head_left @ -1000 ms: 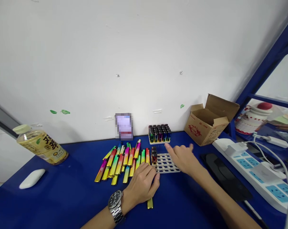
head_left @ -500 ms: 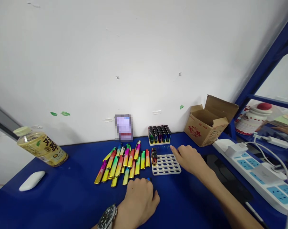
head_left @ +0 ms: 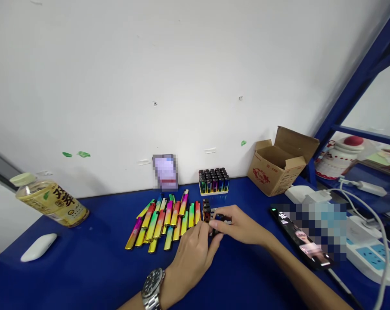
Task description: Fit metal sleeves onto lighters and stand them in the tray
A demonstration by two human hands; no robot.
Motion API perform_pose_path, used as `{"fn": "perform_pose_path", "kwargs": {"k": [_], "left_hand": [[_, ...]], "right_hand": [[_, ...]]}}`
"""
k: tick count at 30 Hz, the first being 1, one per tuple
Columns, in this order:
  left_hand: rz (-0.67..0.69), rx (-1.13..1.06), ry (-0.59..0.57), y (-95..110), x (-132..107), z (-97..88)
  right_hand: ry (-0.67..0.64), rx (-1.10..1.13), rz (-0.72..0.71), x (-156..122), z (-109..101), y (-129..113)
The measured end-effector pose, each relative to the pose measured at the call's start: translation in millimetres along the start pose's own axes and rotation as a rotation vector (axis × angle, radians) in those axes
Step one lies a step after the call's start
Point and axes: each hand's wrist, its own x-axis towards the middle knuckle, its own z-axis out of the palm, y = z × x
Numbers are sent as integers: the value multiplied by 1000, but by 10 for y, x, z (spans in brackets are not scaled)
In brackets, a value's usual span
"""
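My left hand (head_left: 195,245), with a watch on its wrist, is closed at the near side of the white holed tray (head_left: 214,211). Its thumb and fingertips pinch a dark-topped lighter (head_left: 219,218). Against it my right hand (head_left: 238,224) curls its fingers round the same lighter, whose lower part is hidden by both hands. Several lighters (head_left: 206,209) stand upright in the tray's left column; most of the tray is covered by my hands. Left of them lies a loose heap of shiny rainbow-coloured lighters (head_left: 164,221).
A full rack of lighters (head_left: 213,181) stands by the wall, beside an open cardboard box (head_left: 275,165). At right lie a lit phone (head_left: 300,239) and a power strip (head_left: 369,256). A drink bottle (head_left: 53,200) and a white mouse (head_left: 39,247) are at left.
My right hand has moved left and my left hand slightly forward, so they meet over the tray at the lighter. The phone at right has lit up.
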Motion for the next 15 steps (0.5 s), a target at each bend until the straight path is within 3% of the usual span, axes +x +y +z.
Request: {"fn": "perform_pose_path", "kwargs": {"k": [2, 5, 7, 11, 15], "left_hand": [[32, 18, -12, -15, -15, 25], [135, 48, -80, -41, -30, 61], [186, 64, -112, -59, -40, 85], [230, 122, -134, -81, -50, 117], [240, 144, -146, -81, -45, 131]], "right_hand": [[237, 63, 0, 26, 1, 69], [699, 270, -52, 79, 12, 195], [845, 459, -50, 116, 33, 263], [786, 653, 55, 166, 97, 332], [607, 803, 405, 190, 174, 340]]}}
